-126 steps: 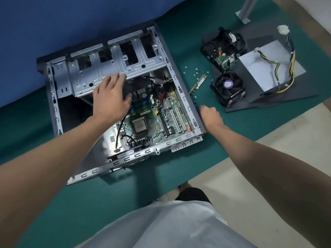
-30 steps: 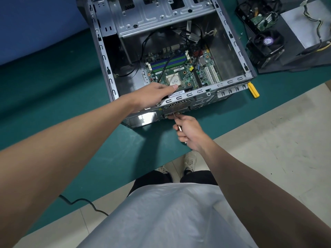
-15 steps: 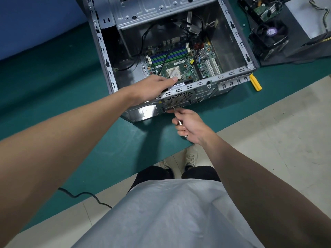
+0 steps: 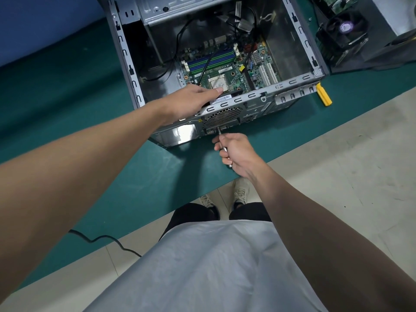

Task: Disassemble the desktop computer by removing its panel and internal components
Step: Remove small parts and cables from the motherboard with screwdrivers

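Here the green desk (image 4: pixel 67 113) carries the open computer case (image 4: pixel 126 52), motherboard (image 4: pixel 225 64) inside. The left hand (image 4: pixel 191 102) lies flat, fingers straight, on its near rim; the right hand (image 4: pixel 238 154) grips a thin screwdriver (image 4: pixel 219 131), tip against the rear panel (image 4: pixel 225 114).

Left hand (image 4: pixel 189 102): it no longer lies flat on the silver metal drive cage (image 4: pixel 180 7). It now rests palm-down on the near top rail of the grey metal computer case (image 4: pixel 236 99), fingers straight.
Right hand (image 4: pixel 238 154): it is off the green desk (image 4: pixel 135 176) by the case's near right corner. It now grips a thin metal screwdriver (image 4: pixel 218 131), whose tip is at the rear panel just below the round fan grille (image 4: pixel 221 114).
Yellow-handled tool (image 4: pixel 323 95): it now shows on the desk beside that corner, where the right hand lay.
View: it is now nearer, over the rear panel.
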